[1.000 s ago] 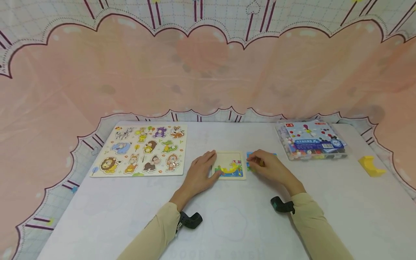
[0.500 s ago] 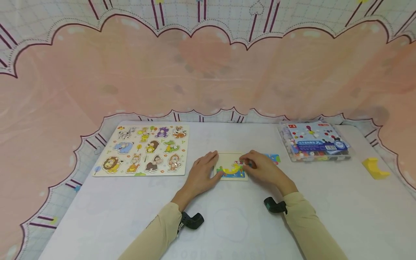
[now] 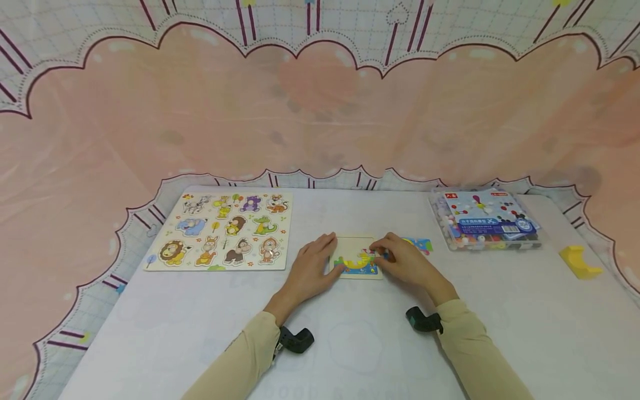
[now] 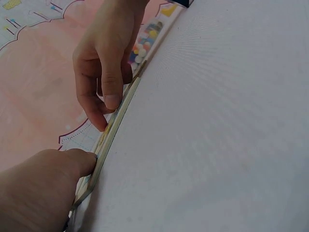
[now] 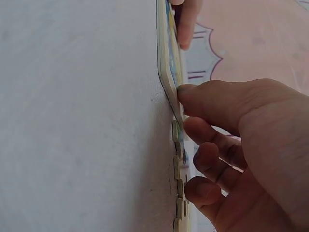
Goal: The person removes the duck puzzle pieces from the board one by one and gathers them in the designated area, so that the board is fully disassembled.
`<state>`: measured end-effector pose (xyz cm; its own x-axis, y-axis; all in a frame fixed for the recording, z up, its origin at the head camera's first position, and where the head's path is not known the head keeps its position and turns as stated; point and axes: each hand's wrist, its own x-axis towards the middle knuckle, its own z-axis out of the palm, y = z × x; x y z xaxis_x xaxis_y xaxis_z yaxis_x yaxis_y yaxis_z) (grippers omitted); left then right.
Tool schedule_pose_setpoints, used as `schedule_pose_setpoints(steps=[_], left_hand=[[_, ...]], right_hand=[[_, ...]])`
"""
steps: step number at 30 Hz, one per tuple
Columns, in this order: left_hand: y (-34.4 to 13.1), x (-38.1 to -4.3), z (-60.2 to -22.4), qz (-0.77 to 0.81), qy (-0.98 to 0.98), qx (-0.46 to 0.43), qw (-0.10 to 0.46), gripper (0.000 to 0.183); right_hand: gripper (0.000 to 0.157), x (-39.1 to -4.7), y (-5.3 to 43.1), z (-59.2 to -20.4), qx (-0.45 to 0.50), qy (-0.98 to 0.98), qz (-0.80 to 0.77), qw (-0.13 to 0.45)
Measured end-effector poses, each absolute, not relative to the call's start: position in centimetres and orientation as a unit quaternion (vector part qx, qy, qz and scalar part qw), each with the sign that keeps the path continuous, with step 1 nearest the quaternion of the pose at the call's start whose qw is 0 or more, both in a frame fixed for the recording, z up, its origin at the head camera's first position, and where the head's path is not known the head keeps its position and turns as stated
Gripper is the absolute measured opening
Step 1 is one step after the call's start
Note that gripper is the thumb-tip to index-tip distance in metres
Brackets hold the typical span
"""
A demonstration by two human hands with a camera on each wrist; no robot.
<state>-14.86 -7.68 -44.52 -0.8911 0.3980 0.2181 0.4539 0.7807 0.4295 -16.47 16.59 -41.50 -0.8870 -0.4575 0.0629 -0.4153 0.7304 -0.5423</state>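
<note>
A small jigsaw board (image 3: 355, 244) with a pale wooden frame lies flat on the table in the head view, its lower part filled with blue, yellow and green pieces. My left hand (image 3: 315, 264) steadies it from the left, fingers fairly straight along the edge and thumb resting on the lower-left part. At the board's right side, my right hand (image 3: 407, 261) pinches a jigsaw piece, mostly hidden by the fingertips, against the picture. In the right wrist view its thumb (image 5: 207, 99) touches the board's face. Loose jigsaw pieces (image 3: 422, 245) lie partly behind the right hand.
A large animal puzzle board (image 3: 220, 232) lies to the left. On the right is a clear plastic box (image 3: 485, 219) of coloured balls with a printed sheet. A curved yellow block (image 3: 580, 262) sits near the table's right side.
My right hand has moved left from the loose pieces to the board's right side, then stayed there over the last half second. The left hand has kept its place on the board.
</note>
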Motion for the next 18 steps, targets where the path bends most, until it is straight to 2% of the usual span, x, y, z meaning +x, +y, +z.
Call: schedule_pose_setpoints(steps=[11, 18], left_hand=[[-7.68, -14.98, -44.2, -0.241, -0.941, -0.229, 0.059, 0.063], [-7.71, -14.86, -44.32, -0.239, -0.943, -0.226, 0.053, 0.064]], right_hand=[[0.026, -16.12, 16.72, -41.33, -0.211, 0.926, -0.312, 0.038], [0.013, -16.06, 16.76, -41.42, -0.217, 0.909, -0.355, 0.025]])
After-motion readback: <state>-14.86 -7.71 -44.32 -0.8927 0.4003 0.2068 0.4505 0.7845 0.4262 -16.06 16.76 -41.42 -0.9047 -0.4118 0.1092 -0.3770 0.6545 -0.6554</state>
